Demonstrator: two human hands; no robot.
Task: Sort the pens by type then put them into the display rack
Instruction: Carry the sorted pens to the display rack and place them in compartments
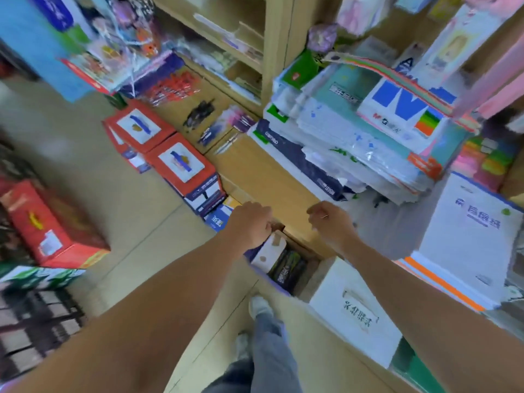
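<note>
Just below centre, toward six o'clock, I have the left hand [251, 225] and right hand [331, 226] over an open brown cardboard box [307, 246], both with fingers curled under, and through the blur I cannot tell whether either grips anything. Dark wrapped pen packs [289, 268] lie inside beside a small white card carton [268, 251], their long axes running one o'clock to seven. I would spread the flaps wide first, then lift each pack level by its middle.
</note>
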